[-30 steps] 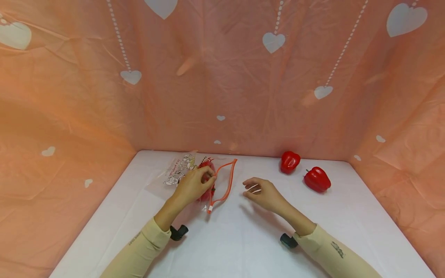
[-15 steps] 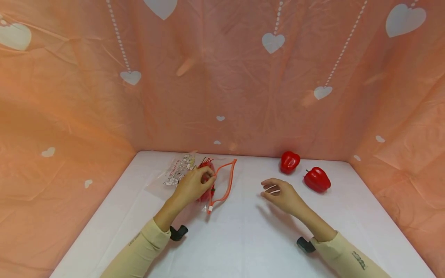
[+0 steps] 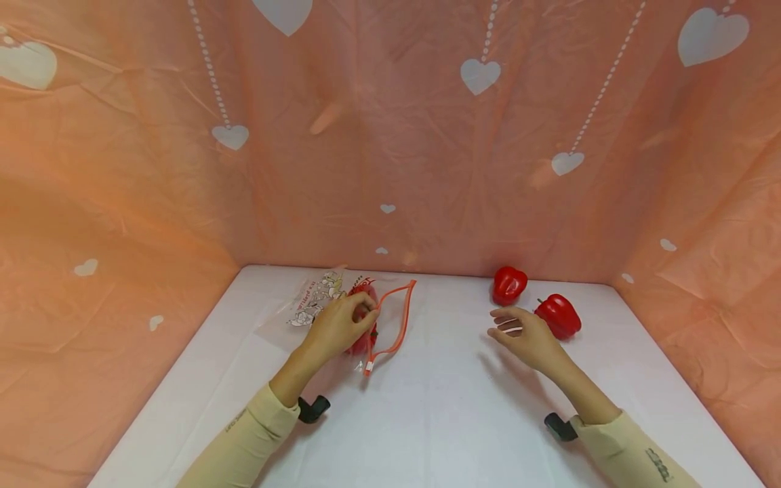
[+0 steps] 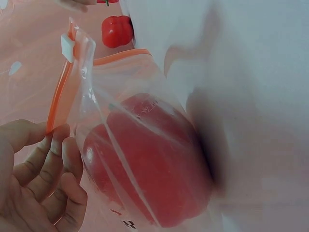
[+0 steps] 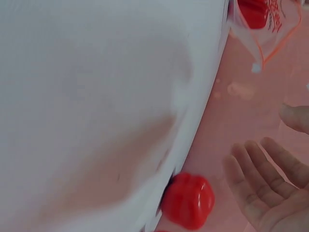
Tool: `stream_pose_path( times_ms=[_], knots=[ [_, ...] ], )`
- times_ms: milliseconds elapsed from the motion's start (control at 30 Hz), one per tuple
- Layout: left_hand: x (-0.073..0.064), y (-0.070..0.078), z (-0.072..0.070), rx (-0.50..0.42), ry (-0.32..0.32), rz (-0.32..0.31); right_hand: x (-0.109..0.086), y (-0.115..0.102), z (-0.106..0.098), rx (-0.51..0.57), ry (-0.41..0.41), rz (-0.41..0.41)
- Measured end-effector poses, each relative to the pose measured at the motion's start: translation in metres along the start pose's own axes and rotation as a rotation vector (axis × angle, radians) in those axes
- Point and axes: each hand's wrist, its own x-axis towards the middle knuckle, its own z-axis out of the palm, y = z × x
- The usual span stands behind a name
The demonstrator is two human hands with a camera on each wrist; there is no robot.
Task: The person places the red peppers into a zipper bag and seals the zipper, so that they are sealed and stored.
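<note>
My left hand (image 3: pixel 340 324) pinches the orange zip edge of a clear printed zip bag (image 4: pixel 130 79), whose mouth gapes to the right. Inside the bag lies a red bell pepper (image 4: pixel 145 159), seen through the plastic in the left wrist view. My right hand (image 3: pixel 526 335) hovers with fingers loosely spread, holding nothing, just left of a red bell pepper (image 3: pixel 558 316) with a green stem. A second loose red bell pepper (image 3: pixel 508 285) sits farther back, beyond the right fingertips. In the right wrist view, one pepper (image 5: pixel 188 200) appears below the open fingers.
A white cloth covers the table (image 3: pixel 421 420). Behind and on both sides hangs an orange-pink curtain (image 3: pixel 427 149) with white hearts. Dark wrist camera mounts (image 3: pixel 314 409) show under the sleeves. A white slider (image 4: pixel 67 47) sits on the bag's orange zip.
My right hand has moved to the right, away from the bag and up to the loose peppers. The left hand and the bag have stayed in place.
</note>
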Motion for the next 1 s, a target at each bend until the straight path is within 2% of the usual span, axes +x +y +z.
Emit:
stream_pose_path(
  times_ms=[167, 367, 533, 1000],
  knots=[
    [0.0, 0.0, 0.0, 0.003, 0.004, 0.006, 0.0, 0.007, -0.015, -0.06, 0.029, 0.021],
    [0.0, 0.0, 0.0, -0.003, 0.005, -0.002, 0.0, 0.016, -0.031, -0.148, 0.096, -0.014],
    [0.0, 0.0, 0.0, -0.002, 0.007, -0.004, -0.001, 0.023, -0.041, -0.203, 0.132, 0.01],
    [0.0, -0.001, 0.001, -0.003, 0.01, -0.011, -0.003, 0.048, -0.061, -0.242, 0.159, 0.073]
  ],
)
